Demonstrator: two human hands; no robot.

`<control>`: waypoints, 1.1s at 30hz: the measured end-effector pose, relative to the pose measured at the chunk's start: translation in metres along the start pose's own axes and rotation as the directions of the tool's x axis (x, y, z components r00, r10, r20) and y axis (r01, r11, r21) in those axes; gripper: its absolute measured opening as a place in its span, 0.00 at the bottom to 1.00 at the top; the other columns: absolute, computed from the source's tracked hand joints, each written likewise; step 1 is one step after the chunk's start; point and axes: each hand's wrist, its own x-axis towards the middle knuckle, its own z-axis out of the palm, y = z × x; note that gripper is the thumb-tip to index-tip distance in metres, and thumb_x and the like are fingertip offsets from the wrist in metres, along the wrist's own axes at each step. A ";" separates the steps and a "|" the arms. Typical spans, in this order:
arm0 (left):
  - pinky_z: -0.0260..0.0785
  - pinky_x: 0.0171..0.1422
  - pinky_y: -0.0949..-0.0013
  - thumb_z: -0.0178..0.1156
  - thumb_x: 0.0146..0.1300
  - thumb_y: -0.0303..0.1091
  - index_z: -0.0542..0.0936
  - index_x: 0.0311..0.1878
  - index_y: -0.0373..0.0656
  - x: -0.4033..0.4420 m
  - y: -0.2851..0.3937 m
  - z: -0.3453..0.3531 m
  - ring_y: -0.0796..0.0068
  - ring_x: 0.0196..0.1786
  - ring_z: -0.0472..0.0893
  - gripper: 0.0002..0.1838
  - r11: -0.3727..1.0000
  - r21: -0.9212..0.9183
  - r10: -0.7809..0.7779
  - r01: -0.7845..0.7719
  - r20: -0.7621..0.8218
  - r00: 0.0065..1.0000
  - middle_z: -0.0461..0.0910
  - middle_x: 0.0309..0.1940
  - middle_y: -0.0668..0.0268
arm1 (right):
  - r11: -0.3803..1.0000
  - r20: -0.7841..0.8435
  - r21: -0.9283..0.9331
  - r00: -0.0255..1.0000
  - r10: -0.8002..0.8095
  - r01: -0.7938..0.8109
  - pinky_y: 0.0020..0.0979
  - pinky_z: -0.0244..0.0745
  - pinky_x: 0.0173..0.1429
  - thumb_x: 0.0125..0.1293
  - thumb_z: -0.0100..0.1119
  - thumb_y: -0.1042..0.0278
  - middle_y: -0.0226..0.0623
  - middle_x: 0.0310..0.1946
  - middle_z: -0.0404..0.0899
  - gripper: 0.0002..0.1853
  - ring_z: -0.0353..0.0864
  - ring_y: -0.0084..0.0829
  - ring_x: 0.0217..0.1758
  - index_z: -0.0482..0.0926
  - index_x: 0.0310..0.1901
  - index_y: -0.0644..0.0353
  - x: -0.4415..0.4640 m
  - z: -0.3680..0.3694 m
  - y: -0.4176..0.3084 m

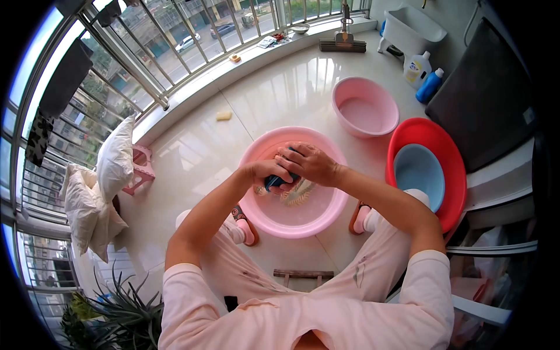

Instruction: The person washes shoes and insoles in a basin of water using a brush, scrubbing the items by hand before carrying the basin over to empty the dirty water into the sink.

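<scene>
Over the large pink basin [293, 231], the left hand [269, 174] and right hand [312, 163] are holding a dark blue item [273, 182], fingers clamped around it. A second pink basin [366, 119] is standing farther right.

Pink basin [291, 231], dark-blue item [273, 181], red tub [455, 172]

Dark blue, rounded item [274, 181], material unclear: held over the middle of the basin, mostly covered. Cream, ridged piece [298, 195]: just below it, slanted; whether the two join, cannot tell. Wide, round pink plastic basin [291, 230]: upright on pale tiled floor [192, 154].
</scene>
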 end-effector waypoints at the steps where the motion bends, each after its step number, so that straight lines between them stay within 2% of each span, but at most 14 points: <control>1: 0.57 0.16 0.78 0.58 0.55 0.30 0.69 0.29 0.38 0.002 -0.002 -0.005 0.76 0.16 0.67 0.08 0.999 0.005 -0.044 0.044 0.010 0.999 0.69 0.19 0.63 | 1.000 -0.053 0.004 0.998 -0.029 0.029 0.33 0.77 0.50 0.53 0.56 0.67 0.34 0.45 0.74 0.22 0.77 0.36 0.46 0.72 0.52 0.56 0.000 0.006 0.002; 3: 0.56 0.15 0.78 0.58 0.54 0.29 0.68 0.29 0.38 0.004 -0.004 -0.012 0.77 0.14 0.67 0.08 0.993 -0.008 -0.120 0.120 0.015 0.993 0.69 0.18 0.64 | 0.999 0.032 -0.021 0.999 0.026 -0.025 0.31 0.78 0.45 0.53 0.56 0.67 0.33 0.39 0.75 0.19 0.79 0.33 0.42 0.72 0.48 0.56 -0.001 0.017 0.004; 7: 0.59 0.16 0.76 0.62 0.49 0.27 0.72 0.26 0.37 0.013 0.003 -0.024 0.76 0.14 0.70 0.08 0.987 0.073 -0.121 0.143 -0.249 0.961 0.72 0.18 0.63 | 0.987 0.199 0.001 0.967 0.156 -0.159 0.30 0.78 0.38 0.52 0.58 0.67 0.34 0.31 0.78 0.11 0.82 0.32 0.36 0.75 0.39 0.56 -0.003 0.042 0.019; 10: 0.67 0.23 0.72 0.66 0.43 0.31 0.76 0.25 0.35 0.035 -0.016 -0.046 0.73 0.20 0.75 0.10 0.876 0.434 0.081 0.209 -0.561 0.824 0.76 0.21 0.62 | 0.885 0.295 0.171 0.880 0.373 -0.433 0.37 0.75 0.38 0.53 0.56 0.71 0.42 0.29 0.77 0.04 0.80 0.42 0.35 0.73 0.29 0.59 -0.010 0.062 0.019; 11: 0.72 0.34 0.67 0.68 0.39 0.34 0.80 0.28 0.36 0.047 -0.026 -0.056 0.68 0.28 0.80 0.13 0.709 0.668 0.302 0.224 -0.575 0.760 0.80 0.25 0.60 | 0.838 0.315 0.206 0.845 0.432 -0.505 0.39 0.75 0.39 0.52 0.57 0.71 0.43 0.27 0.78 0.04 0.80 0.43 0.33 0.75 0.30 0.59 -0.012 0.068 0.022; 14: 0.72 0.41 0.63 0.66 0.40 0.36 0.81 0.30 0.38 0.057 -0.025 -0.044 0.61 0.35 0.81 0.13 0.531 0.707 0.398 0.466 -0.694 0.600 0.81 0.28 0.57 | 0.773 0.362 0.269 0.804 0.472 -0.575 0.39 0.75 0.39 0.50 0.58 0.71 0.44 0.27 0.80 0.04 0.81 0.43 0.33 0.77 0.29 0.58 -0.019 0.091 0.031; 15: 0.72 0.41 0.59 0.65 0.43 0.35 0.80 0.35 0.38 0.059 -0.026 -0.042 0.56 0.37 0.81 0.15 0.468 0.765 0.516 0.443 -0.643 0.566 0.81 0.31 0.54 | 0.720 0.393 0.269 0.755 0.525 -0.640 0.41 0.74 0.39 0.45 0.63 0.70 0.43 0.27 0.80 0.07 0.81 0.44 0.33 0.78 0.29 0.57 -0.015 0.088 0.032; 18: 0.71 0.42 0.56 0.64 0.45 0.34 0.77 0.40 0.40 0.062 -0.036 -0.031 0.54 0.39 0.80 0.17 0.310 0.834 0.739 0.457 -0.513 0.435 0.81 0.32 0.55 | 0.622 0.521 0.283 0.662 0.539 -0.730 0.42 0.74 0.40 0.39 0.68 0.69 0.44 0.27 0.80 0.11 0.80 0.45 0.34 0.79 0.28 0.59 -0.011 0.071 0.029; 21: 0.71 0.43 0.55 0.64 0.46 0.32 0.75 0.41 0.41 0.065 -0.043 -0.032 0.54 0.40 0.80 0.17 0.266 0.814 0.728 0.516 -0.520 0.446 0.80 0.32 0.54 | 0.641 0.642 0.200 0.593 0.486 -0.742 0.40 0.74 0.47 0.41 0.68 0.66 0.45 0.36 0.81 0.20 0.80 0.44 0.42 0.79 0.40 0.57 -0.021 0.086 0.035; 24: 0.70 0.44 0.54 0.64 0.45 0.31 0.75 0.41 0.41 0.059 -0.041 -0.028 0.53 0.41 0.79 0.17 0.285 0.834 0.768 0.472 -0.494 0.408 0.80 0.32 0.52 | 0.533 0.579 0.275 0.580 0.572 -0.800 0.41 0.71 0.51 0.39 0.71 0.67 0.47 0.45 0.78 0.31 0.77 0.46 0.49 0.74 0.50 0.58 -0.029 0.085 0.036; 27: 0.71 0.34 0.58 0.64 0.46 0.31 0.75 0.38 0.41 0.061 -0.053 -0.056 0.57 0.30 0.80 0.15 0.258 0.926 0.865 0.277 -0.349 0.360 0.79 0.26 0.54 | 0.639 0.305 0.347 0.727 0.615 -0.687 0.40 0.66 0.61 0.41 0.71 0.68 0.46 0.56 0.71 0.39 0.70 0.46 0.59 0.66 0.59 0.59 -0.041 0.088 0.032; 28: 0.70 0.30 0.61 0.64 0.47 0.31 0.75 0.37 0.40 0.052 -0.044 -0.050 0.61 0.26 0.79 0.14 0.541 0.831 0.725 0.128 -0.538 0.429 0.77 0.24 0.56 | 0.731 0.241 0.253 0.773 0.586 -0.634 0.41 0.63 0.63 0.43 0.69 0.68 0.45 0.58 0.69 0.38 0.68 0.45 0.61 0.66 0.59 0.60 -0.034 0.071 0.028; 30: 0.67 0.22 0.67 0.64 0.48 0.31 0.75 0.35 0.40 0.032 -0.026 -0.037 0.68 0.19 0.76 0.11 0.932 0.353 0.324 -0.086 -0.701 0.636 0.75 0.21 0.61 | 0.863 0.127 0.042 0.860 0.494 -0.503 0.43 0.59 0.68 0.49 0.66 0.68 0.43 0.61 0.66 0.34 0.64 0.43 0.65 0.66 0.60 0.61 -0.022 0.035 0.019; 33: 0.60 0.17 0.76 0.61 0.52 0.29 0.74 0.33 0.39 0.020 -0.019 -0.037 0.78 0.14 0.69 0.08 0.985 0.066 0.167 -0.157 -0.557 0.813 0.71 0.20 0.65 | 0.984 0.041 -0.131 0.991 0.128 -0.122 0.49 0.58 0.67 0.54 0.58 0.65 0.43 0.59 0.67 0.27 0.64 0.41 0.65 0.68 0.57 0.58 -0.024 0.019 0.007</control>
